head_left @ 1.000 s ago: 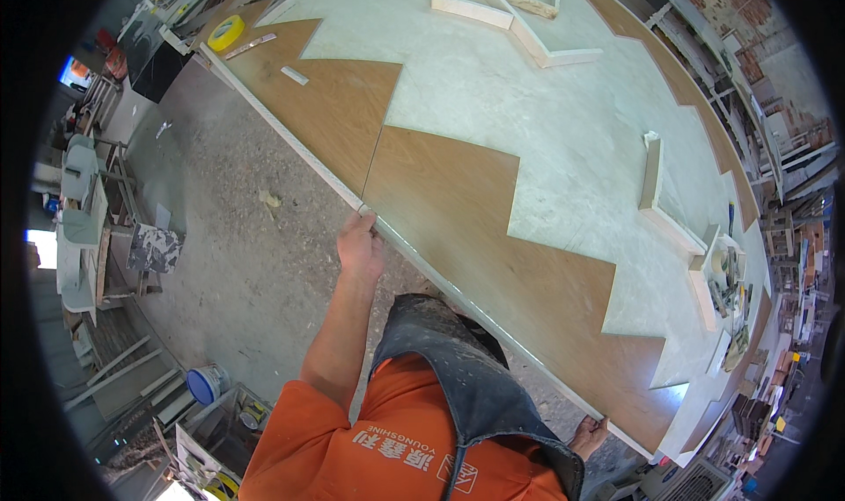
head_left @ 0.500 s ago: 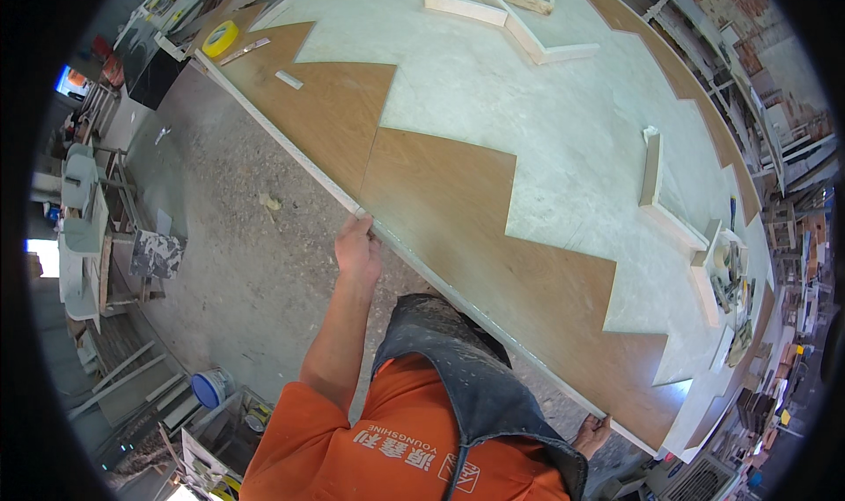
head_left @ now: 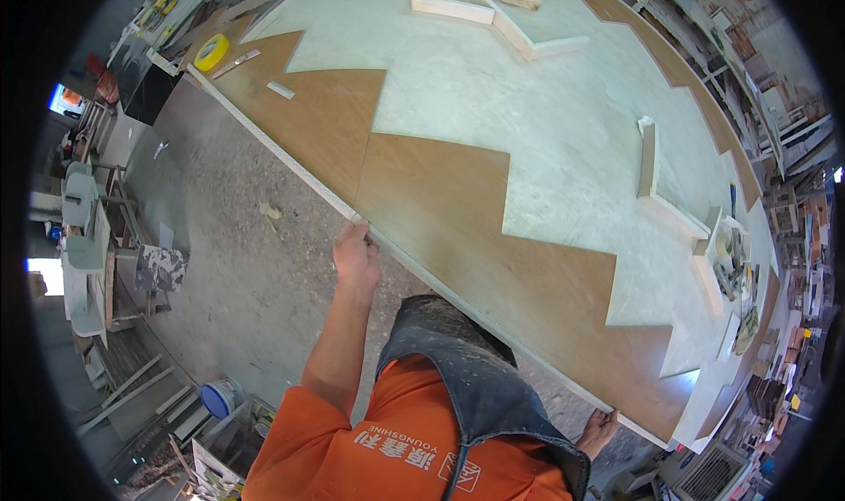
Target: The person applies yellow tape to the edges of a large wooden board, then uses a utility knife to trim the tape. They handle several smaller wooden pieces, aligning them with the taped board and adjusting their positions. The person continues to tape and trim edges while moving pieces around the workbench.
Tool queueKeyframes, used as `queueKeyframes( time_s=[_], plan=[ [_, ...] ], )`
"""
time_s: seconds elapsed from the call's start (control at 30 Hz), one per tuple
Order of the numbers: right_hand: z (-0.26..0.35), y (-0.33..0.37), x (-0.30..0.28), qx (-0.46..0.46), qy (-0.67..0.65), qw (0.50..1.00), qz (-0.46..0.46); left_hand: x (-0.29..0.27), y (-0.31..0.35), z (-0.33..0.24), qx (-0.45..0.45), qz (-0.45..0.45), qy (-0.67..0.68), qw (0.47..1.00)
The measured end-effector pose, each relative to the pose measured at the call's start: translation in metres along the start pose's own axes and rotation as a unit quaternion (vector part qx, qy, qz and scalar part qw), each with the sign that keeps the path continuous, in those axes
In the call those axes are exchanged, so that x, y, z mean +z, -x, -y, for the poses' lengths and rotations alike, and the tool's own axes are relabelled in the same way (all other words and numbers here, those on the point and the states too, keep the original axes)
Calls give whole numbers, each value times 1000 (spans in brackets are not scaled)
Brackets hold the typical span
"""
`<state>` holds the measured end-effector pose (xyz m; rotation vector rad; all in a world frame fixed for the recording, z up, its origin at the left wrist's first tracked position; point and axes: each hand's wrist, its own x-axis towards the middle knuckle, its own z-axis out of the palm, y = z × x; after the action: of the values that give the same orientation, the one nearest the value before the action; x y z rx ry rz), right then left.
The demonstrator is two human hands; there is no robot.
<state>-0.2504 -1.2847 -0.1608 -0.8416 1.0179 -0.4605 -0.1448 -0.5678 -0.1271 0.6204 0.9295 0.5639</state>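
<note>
A large pale panel (head_left: 563, 184) spreads before me, with zigzag-edged brown sheets (head_left: 436, 184) lying along its near side. A narrow light edge strip (head_left: 273, 144) follows the panel's near border, running from the upper left to the lower right. My left hand (head_left: 356, 259) is closed on this strip close to the seam between two brown sheets, fingertips at the edge. Near the strip's right end, my right hand (head_left: 599, 432) also grips the edge, its thumb side up and its other fingers partly hidden beneath.
Yellow tape (head_left: 211, 52), a slim metal tool (head_left: 236, 63) and a small pale piece (head_left: 281, 90) lie at the upper left. Angled white frames (head_left: 453, 6) stand on the panel. Loose tools (head_left: 732, 263) sit at right. A white-and-blue bucket (head_left: 220, 397) stands on the floor.
The whole view has shifted and turned slightly. Both hands stay at the same spots on the edge strip.
</note>
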Motion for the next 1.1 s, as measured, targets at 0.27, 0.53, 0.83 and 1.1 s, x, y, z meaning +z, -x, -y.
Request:
queueKeyframes(
  time_s=[0.27, 0.53, 0.83, 1.1],
  plan=[
    [2, 7, 10, 4, 12, 1000, -20, 1, 2, -1, 3, 8, 6, 1000],
    [2, 6, 9, 12, 21, 1000, 15, 0, 1, 0, 5, -4, 1, 1000],
    [1, 16, 15, 1, 61, 998, 24, 0, 0, 0, 10, 0, 2, 1000],
    [2, 8, 9, 19, 73, 996, 37, -1, 2, -2, 9, 5, -2, 1000]
  ],
)
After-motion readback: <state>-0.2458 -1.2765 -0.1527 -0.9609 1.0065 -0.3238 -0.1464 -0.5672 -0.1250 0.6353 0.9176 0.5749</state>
